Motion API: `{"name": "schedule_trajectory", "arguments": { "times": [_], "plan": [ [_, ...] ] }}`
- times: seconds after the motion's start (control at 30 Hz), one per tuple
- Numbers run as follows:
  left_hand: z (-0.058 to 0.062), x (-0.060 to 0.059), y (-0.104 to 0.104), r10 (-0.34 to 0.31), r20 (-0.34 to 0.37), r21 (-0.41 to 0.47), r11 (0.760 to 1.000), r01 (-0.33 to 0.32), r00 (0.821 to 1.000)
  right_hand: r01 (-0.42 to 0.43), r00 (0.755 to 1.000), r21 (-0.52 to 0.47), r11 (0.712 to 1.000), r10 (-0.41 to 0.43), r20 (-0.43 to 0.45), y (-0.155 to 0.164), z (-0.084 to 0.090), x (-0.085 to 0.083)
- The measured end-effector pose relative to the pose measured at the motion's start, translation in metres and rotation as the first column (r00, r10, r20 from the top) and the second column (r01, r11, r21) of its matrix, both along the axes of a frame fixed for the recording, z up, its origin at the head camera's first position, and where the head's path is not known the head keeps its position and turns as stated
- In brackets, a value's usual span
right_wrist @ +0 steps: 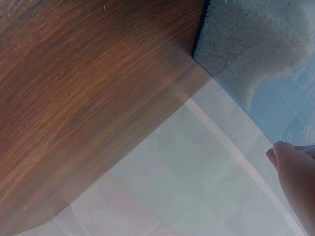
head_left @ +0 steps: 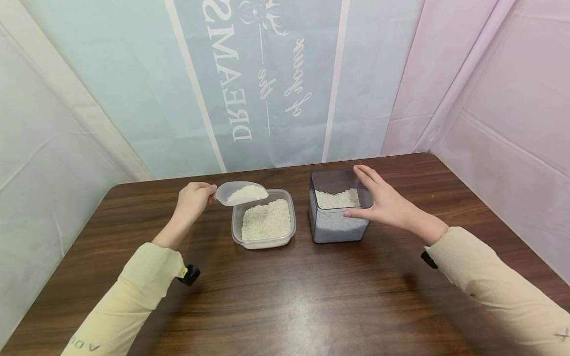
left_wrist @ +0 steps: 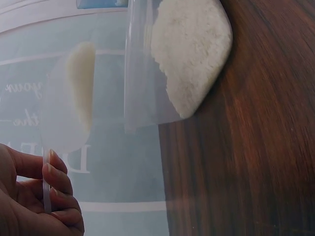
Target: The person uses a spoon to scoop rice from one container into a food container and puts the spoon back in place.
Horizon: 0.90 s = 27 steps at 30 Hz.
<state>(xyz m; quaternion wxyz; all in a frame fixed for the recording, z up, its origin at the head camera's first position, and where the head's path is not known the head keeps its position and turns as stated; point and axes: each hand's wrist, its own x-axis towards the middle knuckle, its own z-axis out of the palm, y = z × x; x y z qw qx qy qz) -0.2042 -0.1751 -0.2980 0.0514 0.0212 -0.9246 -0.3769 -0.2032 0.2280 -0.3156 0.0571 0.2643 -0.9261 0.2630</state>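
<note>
My left hand (head_left: 192, 201) grips the thin handle of a translucent plastic scoop (head_left: 226, 191) that carries a heap of white rice (head_left: 247, 193). The scoop is held up at the back left of a clear plastic food container (head_left: 234, 232), its tip overlapping the rim in the head view. Rice (head_left: 267, 221) lies in that container, sloping up one side. With thumb at the front and fingers at the back, my right hand (head_left: 386, 200) spans the right side of a tall grey see-through bin (head_left: 342, 235). Rice fills much of this bin and dips in the middle.
Both containers stand side by side on a dark wood table (head_left: 267, 306), with a narrow gap between them. A printed cloth backdrop (head_left: 285, 133) hangs behind the table's far edge, and pale cloth walls stand at left and right.
</note>
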Motion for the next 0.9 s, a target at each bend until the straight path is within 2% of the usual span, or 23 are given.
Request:
{"name": "schedule_trajectory", "arguments": {
  "times": [0.73, 0.9],
  "plan": [
    [0.002, 0.007, -0.011, -0.017, -0.044, -0.099, 0.995, 0.013, 0.999, 0.002, 1.000, -0.009, 1.000, -0.002, 0.000, 0.000, -0.001, 0.000],
    [0.001, 0.007, -0.012, -0.020, -0.083, -0.148, 0.989, 0.008, 0.996, 0.004, 1.000, -0.006, 1.000, -0.004, 0.008, 0.000, -0.001, 0.000]
  ]
}}
